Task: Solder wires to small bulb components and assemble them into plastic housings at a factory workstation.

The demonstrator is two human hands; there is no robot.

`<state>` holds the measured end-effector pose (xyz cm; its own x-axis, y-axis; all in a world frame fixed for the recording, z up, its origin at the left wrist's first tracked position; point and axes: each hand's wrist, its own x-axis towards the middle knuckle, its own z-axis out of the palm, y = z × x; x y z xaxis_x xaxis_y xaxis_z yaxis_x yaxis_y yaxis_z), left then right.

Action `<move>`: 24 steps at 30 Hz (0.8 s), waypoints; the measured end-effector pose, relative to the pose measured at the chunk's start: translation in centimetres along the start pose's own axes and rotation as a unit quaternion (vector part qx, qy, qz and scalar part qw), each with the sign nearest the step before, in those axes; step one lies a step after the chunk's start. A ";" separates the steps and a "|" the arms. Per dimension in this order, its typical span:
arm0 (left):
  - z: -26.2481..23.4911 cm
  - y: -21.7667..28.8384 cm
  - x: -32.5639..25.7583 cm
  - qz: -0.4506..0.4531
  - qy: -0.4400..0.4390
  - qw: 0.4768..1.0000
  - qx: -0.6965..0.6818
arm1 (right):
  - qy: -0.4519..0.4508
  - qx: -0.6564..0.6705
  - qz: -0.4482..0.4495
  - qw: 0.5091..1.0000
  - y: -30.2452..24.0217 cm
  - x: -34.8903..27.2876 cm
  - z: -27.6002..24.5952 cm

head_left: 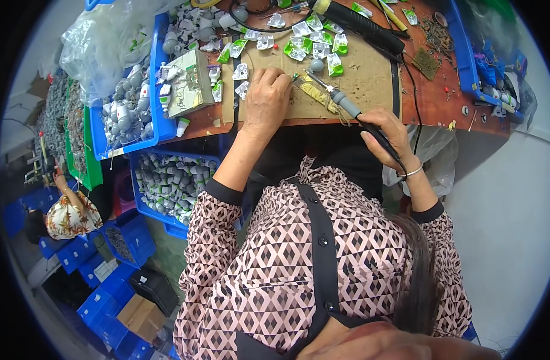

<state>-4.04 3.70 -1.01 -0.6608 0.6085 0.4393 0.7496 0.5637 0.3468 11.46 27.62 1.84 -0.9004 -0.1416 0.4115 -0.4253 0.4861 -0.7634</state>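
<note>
My right hand [388, 129] grips a soldering iron [346, 105] by its black and grey handle, and the tip slants up and left. Close to that tip is my left hand [268, 99], fingers curled and pressed together on the cardboard mat [371, 78]. A tiny greenish bit shows at its fingertips, but what they pinch is mostly hidden. Between the hands lies a yellowish strip [316, 93]. Just beyond the iron's tip sits a small grey ball-shaped piece [316, 65]. White and green plastic shells [335, 64] are scattered past both hands.
At left, a blue bin [165, 123] holds grey and white bulb-shaped parts, beside a marked box [190, 84]. Below it stands another filled blue bin [144, 207]. A black tool [359, 24] lies at the back. A blue tray [467, 72] is at right. Another person [74, 213] works far left.
</note>
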 end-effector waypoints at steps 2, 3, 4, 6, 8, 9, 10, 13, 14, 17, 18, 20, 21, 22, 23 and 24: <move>0.2 0.0 -0.1 -0.001 0.012 1.000 -0.004 | -0.006 -0.002 0.007 1.000 0.2 -0.3 0.1; 0.2 0.0 0.0 0.000 0.011 1.000 -0.004 | -0.013 -0.003 0.013 1.000 0.3 -0.4 0.1; 0.3 0.1 0.0 0.003 0.016 1.000 0.000 | -0.012 -0.002 0.013 1.000 0.2 -0.4 0.1; 0.5 0.2 0.1 0.006 0.020 1.000 0.005 | -0.018 -0.032 -0.027 0.999 0.1 -0.1 0.1; 0.9 0.1 0.2 0.008 0.019 1.000 0.003 | -0.024 -0.044 -0.029 0.998 -0.2 0.1 0.1; 1.0 0.2 0.3 0.008 0.018 1.000 0.003 | -0.030 -0.056 -0.032 0.997 -0.3 0.1 0.2; 1.1 0.3 0.4 0.001 0.007 1.000 0.008 | -0.030 -0.055 -0.032 0.998 -0.2 0.1 0.2; 1.0 0.3 0.6 -0.007 -0.009 1.000 0.016 | -0.033 -0.068 -0.030 0.997 -0.1 0.1 0.3; 0.9 0.2 0.6 -0.009 -0.013 1.000 0.019 | -0.026 -0.069 -0.030 0.997 -0.1 0.1 0.3; 0.3 0.0 0.5 -0.004 -0.015 1.000 -0.010 | -0.013 -0.069 -0.030 0.997 0.0 0.1 0.5; 0.2 0.1 0.4 -0.003 -0.016 1.000 -0.009 | -0.008 -0.069 -0.032 0.997 0.0 0.1 0.5; -0.2 0.1 0.2 -0.015 -0.020 0.999 -0.026 | -0.007 -0.064 -0.032 0.997 0.1 0.1 0.7; -0.2 0.1 0.1 -0.014 -0.021 0.999 -0.025 | -0.008 -0.060 -0.032 0.998 0.1 0.1 0.7; -0.2 0.0 -0.1 -0.003 -0.007 0.999 -0.031 | -0.007 -0.060 -0.032 0.998 0.1 0.1 0.7; -0.2 0.0 -0.2 0.008 0.006 0.999 -0.036 | -0.006 -0.059 -0.033 0.998 0.1 0.1 0.7; -0.4 -0.1 -0.2 0.008 0.005 0.999 -0.036 | -0.006 -0.058 -0.034 0.998 0.1 0.1 0.7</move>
<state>-3.94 3.34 -0.81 -0.6480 0.6118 0.4536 0.7616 0.5118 0.3976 11.23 27.01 1.50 -0.8711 -0.1868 0.4542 -0.4725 0.5709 -0.6714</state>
